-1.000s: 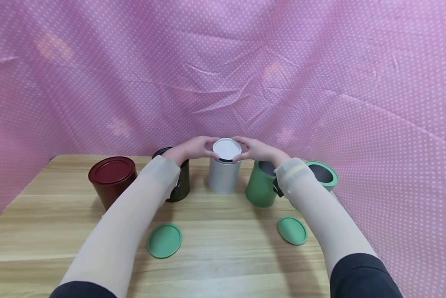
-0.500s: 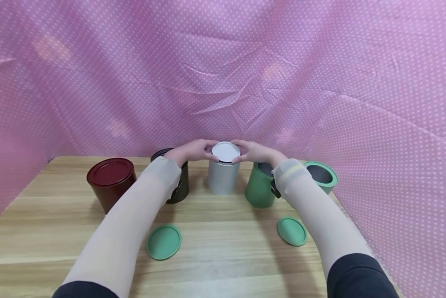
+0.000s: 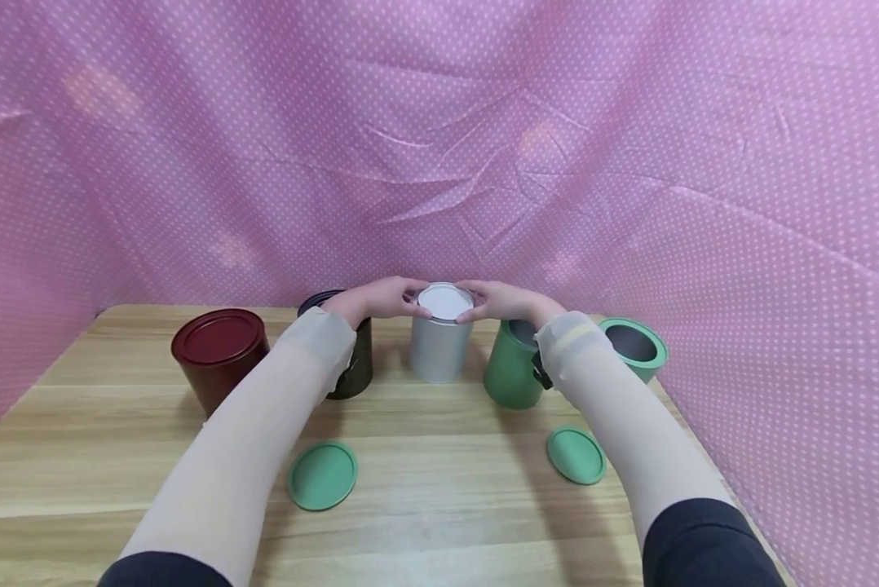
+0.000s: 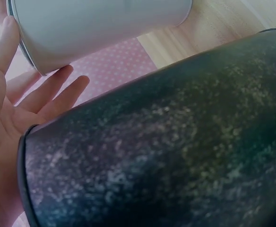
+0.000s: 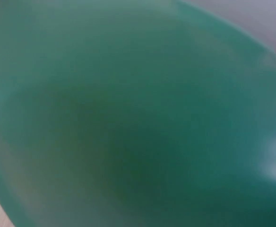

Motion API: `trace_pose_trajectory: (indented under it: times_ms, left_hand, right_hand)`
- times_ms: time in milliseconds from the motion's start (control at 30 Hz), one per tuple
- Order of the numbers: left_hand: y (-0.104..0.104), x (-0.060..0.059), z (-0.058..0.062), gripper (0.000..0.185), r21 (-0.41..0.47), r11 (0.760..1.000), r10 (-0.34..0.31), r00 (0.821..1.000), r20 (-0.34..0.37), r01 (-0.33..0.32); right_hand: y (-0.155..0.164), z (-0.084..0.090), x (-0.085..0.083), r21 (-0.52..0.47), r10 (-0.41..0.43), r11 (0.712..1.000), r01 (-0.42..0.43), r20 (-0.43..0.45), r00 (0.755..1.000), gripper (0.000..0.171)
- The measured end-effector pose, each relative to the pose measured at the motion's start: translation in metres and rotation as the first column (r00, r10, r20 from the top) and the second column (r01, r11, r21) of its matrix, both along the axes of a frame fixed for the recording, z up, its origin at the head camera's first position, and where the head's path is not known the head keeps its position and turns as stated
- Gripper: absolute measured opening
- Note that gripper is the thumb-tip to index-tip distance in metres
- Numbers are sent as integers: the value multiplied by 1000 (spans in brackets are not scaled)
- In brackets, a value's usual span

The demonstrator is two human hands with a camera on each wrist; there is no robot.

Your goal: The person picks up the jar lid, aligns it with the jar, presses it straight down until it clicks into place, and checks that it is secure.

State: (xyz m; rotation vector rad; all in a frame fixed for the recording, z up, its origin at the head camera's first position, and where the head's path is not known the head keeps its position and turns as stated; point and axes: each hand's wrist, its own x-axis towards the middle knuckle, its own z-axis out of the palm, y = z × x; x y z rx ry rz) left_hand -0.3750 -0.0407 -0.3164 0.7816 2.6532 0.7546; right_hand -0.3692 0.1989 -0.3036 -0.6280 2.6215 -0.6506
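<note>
Five cans stand in a row at the far side of the table [image 3: 439, 522]. Far left: red can [image 3: 221, 356], lid on. Next: black can [image 3: 355, 359], partly behind the left forearm; it fills the left wrist view. Centre: grey can [image 3: 438, 352], upright, white lid [image 3: 445, 301] on top. Left hand [image 3: 381, 298] pinches the lid's left edge; right hand [image 3: 500, 301] pinches its right edge, fingers curled round the rim. Right of centre: green can [image 3: 513, 371], open; it blurs out the right wrist view. Far right: second green can [image 3: 633, 346], open. Two green lids [image 3: 323, 475] lie flat on the near table, well apart.
</note>
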Motion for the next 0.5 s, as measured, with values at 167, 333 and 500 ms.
trace_pose_trajectory:
  times_ms: [167,333,500]
  left_hand:
    - [0,2,-1,65,-12,1000,12,1000,11,-11]
    - [0,4,2,67,2,1000,22,999,38,-22]
    - [0,5,5,71,11,999,47,996,71,-48]
  right_hand:
    - [-1,0,1,4,-12,1000,12,25,1000,82]
    - [-1,2,2,20,-29,999,29,20,999,80]
    - [0,2,3,19,-55,998,54,42,998,80]
